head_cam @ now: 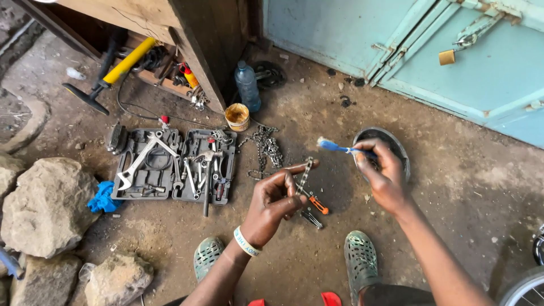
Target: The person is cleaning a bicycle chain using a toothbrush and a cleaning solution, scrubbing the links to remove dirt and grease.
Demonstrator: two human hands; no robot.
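Between left hand [273, 199] fingertips hangs a short, dark, greasy chain piece [305, 177].

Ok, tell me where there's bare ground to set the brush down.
Bare dirt lies right of the dark bowl, toward the blue door, and low between the open tool case and the left shoe. It is crowded around the loose chain, the yellow tub and the bottle.
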